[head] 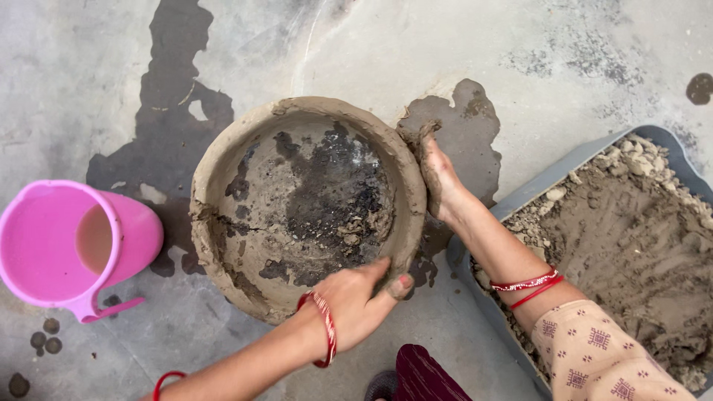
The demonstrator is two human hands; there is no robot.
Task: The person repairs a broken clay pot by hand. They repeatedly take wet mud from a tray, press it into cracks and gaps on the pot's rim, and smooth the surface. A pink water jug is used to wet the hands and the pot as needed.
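On a water-stained concrete floor (460, 67), a person shapes a wide, shallow clay bowl (308, 204) with both bare hands, seen from a head-worn camera looking straight down. The bowl sits on the floor between a pink plastic mug (74, 245) at the left and a grey tray of crumbly clay soil (631, 245) at the right.

The right hand (440, 178) lies flat against the outside of the bowl's right wall, fingers pressed together and coated in mud, apparently backing the wall from outside. The left hand (356, 301) rests on the near rim, thumb on the outer face and fingers curled over the edge, pinching the rim between them (red bangles ring both wrists). Holding the rim at two places would likely steady the soft wall while it is pressed into shape.

The bowl looks wet and unfired, grey-brown, with a thick, uneven rim. A crack runs in from the left wall, where the edge sags and breaks. Dark damp patches and small crumbs of soil mark its floor.

The mug holds muddy water and stands within easy reach; the tray of soil touches the right forearm's side of the scene, just beside the bowl. Dark wet patches spread around the bowl.
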